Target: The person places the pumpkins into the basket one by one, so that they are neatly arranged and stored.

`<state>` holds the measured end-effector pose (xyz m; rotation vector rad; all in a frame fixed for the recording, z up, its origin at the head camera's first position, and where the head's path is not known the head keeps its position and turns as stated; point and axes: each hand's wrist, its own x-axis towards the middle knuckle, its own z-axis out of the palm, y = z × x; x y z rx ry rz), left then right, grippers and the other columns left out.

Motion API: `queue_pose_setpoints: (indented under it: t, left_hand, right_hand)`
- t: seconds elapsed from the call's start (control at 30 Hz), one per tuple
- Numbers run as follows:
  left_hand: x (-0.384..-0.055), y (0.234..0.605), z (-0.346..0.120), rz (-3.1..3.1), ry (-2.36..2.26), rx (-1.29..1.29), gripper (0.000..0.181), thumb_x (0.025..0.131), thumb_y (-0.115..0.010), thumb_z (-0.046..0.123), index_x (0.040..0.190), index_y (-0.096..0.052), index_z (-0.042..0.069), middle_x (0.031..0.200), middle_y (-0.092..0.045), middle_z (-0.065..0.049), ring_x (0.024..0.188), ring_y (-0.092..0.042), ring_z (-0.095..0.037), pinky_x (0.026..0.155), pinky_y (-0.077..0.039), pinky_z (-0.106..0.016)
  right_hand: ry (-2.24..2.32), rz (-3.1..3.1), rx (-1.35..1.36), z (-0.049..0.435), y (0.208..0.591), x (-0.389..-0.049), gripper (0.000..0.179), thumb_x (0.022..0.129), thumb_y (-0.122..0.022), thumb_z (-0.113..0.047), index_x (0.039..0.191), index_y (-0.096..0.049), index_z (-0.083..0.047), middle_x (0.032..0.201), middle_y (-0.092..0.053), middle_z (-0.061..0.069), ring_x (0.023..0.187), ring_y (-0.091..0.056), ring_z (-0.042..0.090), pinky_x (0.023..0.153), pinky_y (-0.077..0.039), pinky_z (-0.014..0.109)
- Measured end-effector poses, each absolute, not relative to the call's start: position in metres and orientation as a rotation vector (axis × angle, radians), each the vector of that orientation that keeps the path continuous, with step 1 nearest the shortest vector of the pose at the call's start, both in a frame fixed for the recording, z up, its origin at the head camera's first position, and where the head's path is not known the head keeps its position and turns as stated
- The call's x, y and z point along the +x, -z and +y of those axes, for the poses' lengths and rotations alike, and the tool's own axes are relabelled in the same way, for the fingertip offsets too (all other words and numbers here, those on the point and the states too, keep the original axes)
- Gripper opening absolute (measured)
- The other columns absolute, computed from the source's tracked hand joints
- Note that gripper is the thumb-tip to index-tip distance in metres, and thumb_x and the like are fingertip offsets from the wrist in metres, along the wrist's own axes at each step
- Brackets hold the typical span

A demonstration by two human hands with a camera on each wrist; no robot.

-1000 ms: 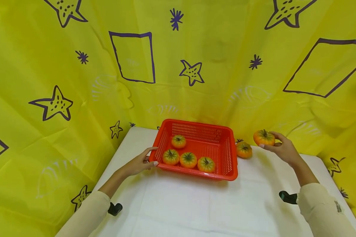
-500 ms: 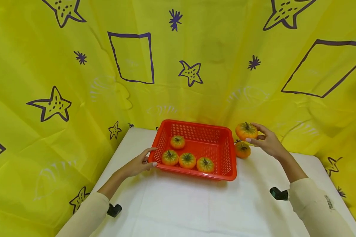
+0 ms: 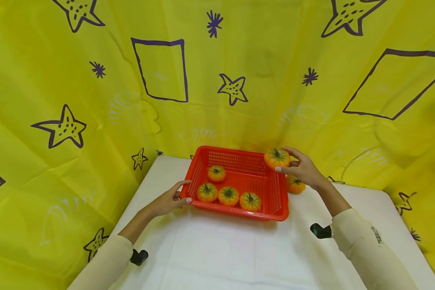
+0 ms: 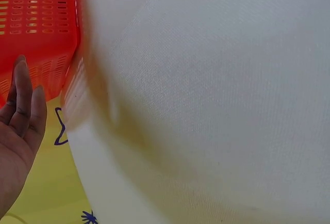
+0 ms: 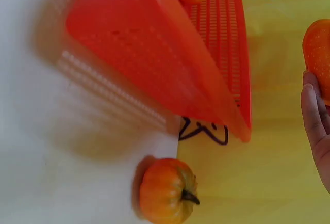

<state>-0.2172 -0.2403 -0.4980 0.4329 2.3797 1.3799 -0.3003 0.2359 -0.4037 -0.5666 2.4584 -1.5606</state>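
Observation:
My right hand [image 3: 303, 168] pinches a small orange pumpkin [image 3: 276, 158] with a green-streaked top, its thumb low on the near side. In the head view it overlaps the back right of the red plastic basket [image 3: 280, 209]. The right wrist view shows part of this pumpkin [image 5: 318, 59] at its right edge. My left hand [image 3: 168, 200] holds the basket's left front corner, thumb and forefinger at the rim. Inside the basket, one pumpkin [image 3: 216, 173] sits at the back left; others line the front, among them a middle one [image 3: 228, 196].
Another pumpkin [image 3: 295, 185] stands on the white table [image 3: 221, 253] just right of the basket, partly behind my right hand. A yellow curtain [image 3: 261, 60] with dark star drawings rises behind and at both sides.
My right hand has carried its pumpkin leftward, from right of the basket to over its back right corner. The left hand has stayed at the basket rim.

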Motion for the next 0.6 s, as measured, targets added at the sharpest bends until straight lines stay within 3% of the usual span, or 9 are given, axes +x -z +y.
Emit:
queue_pose_setpoints:
  t: [0.13,0.37,0.5,0.6]
  left_hand:
    - [-0.216,0.496,-0.24,2.373,-1.385,0.426,0.073,0.099,-0.064,0.034,0.158,-0.023,0.023,0.101,-0.065,-0.023,0.087,-0.06,-0.033,0.079,-0.048,-0.044]
    - [-0.215,0.496,-0.24,2.365,-1.393,0.434,0.074,0.099,-0.064,0.036,0.158,-0.022,0.022,0.102,-0.066,-0.022,0.086,-0.058,-0.027,0.079,-0.048,-0.042]
    - [-0.215,0.497,-0.241,2.364,-1.394,0.441,0.074,0.099,-0.064,0.036,0.158,-0.022,0.023,0.102,-0.066,-0.023,0.087,-0.059,-0.028,0.08,-0.049,-0.044]
    - [-0.216,0.497,-0.242,2.369,-1.39,0.443,0.074,0.099,-0.064,0.037,0.158,-0.021,0.024,0.102,-0.066,-0.022,0.087,-0.059,-0.027,0.08,-0.049,-0.044]
  right_hand:
    - [1.579,2.408,-0.575,0.224,0.407,-0.306,0.079,0.093,-0.073,-0.015,0.157,-0.029,-0.007,0.153,-0.038,0.021,0.093,-0.069,0.008,0.079,-0.059,0.033]
    - [1.571,2.338,-0.571,0.201,0.414,-0.309,0.077,0.094,-0.071,-0.014,0.157,-0.028,-0.007,0.144,-0.047,0.026,0.099,-0.068,0.008,0.076,-0.057,0.027]
    - [1.54,2.348,-0.563,0.188,0.416,-0.31,0.073,0.097,-0.068,-0.018,0.158,-0.029,-0.009,0.149,-0.043,0.025,0.102,-0.068,0.015,0.075,-0.057,0.03]
    - [1.529,2.354,-0.535,0.18,0.419,-0.311,0.074,0.096,-0.069,-0.022,0.158,-0.03,-0.011,0.151,-0.042,0.024,0.104,-0.069,0.029,0.075,-0.057,0.033]
